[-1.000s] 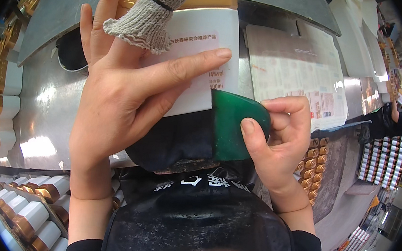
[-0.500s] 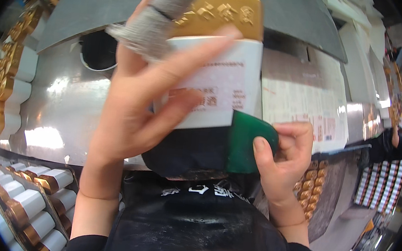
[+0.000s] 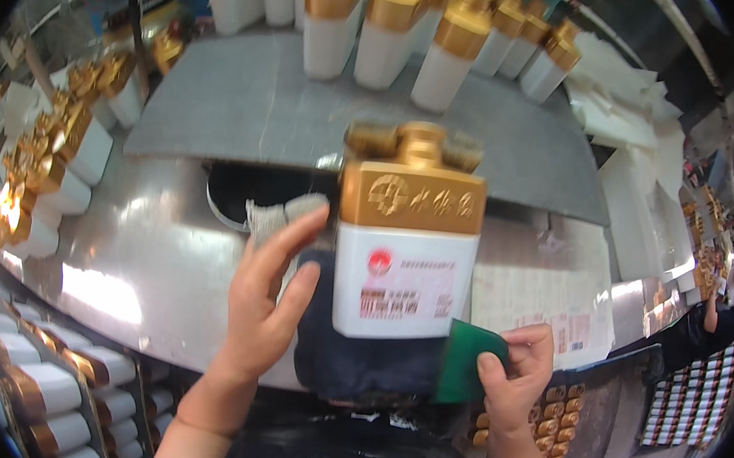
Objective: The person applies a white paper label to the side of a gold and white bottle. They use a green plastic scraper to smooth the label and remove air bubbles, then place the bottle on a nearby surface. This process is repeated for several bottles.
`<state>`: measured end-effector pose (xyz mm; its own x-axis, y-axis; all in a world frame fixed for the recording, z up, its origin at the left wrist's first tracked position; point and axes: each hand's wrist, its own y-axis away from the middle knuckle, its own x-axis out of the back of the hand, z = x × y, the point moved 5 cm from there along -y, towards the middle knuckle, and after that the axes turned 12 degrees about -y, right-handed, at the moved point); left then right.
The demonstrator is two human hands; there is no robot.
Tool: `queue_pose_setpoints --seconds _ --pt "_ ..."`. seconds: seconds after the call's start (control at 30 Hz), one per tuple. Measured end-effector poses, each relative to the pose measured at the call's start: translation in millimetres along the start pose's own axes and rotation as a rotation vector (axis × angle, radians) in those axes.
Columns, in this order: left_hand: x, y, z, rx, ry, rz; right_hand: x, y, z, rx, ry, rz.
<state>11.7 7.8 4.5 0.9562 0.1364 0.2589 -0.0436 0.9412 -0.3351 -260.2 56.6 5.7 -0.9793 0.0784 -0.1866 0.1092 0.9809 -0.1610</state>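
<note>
A bottle with a white body [image 3: 402,277] and gold shoulder lies face up on a dark cushion [image 3: 352,366], its neck pointing away from me. Red marks and print cover the white face. My left hand [image 3: 260,307] hovers left of the bottle, apart from it, thumb and fingers spread and holding nothing. Grey fabric covers [image 3: 292,214] wrap some of its fingers. Between thumb and fingers, my right hand [image 3: 517,374] pinches a flat green scraper [image 3: 467,360] at the bottle's lower right corner. Whether the scraper touches the bottle, I cannot tell.
Several white-and-gold bottles [image 3: 387,34] stand on a grey raised board [image 3: 247,91]. A dark round container [image 3: 250,194] sits under its edge. Printed sheets [image 3: 539,292] lie at right. More bottles [image 3: 65,162] line the left, with racked ones [image 3: 46,388] below. Another person [image 3: 705,332] is far right.
My left hand has drawn back from over the bottle toward the left. More of the bottle's face shows now. The view has tilted up, bringing the standing bottles in. My right hand still grips the scraper.
</note>
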Motion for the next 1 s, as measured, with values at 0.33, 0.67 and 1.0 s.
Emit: queue_pose_setpoints --seconds 0.33,0.67,1.0 --pt "-0.2 -1.9 -7.4 0.04 0.058 -0.014 12.2 -30.0 8.7 -0.174 -0.263 0.021" --pt "2.3 11.8 -5.1 0.019 0.07 -0.017 1.8 -42.7 19.5 -0.426 -0.462 -0.182" --pt "-25.8 16.3 12.3 0.038 0.127 -0.063 -47.0 -56.4 -5.1 -0.198 0.272 -0.386"
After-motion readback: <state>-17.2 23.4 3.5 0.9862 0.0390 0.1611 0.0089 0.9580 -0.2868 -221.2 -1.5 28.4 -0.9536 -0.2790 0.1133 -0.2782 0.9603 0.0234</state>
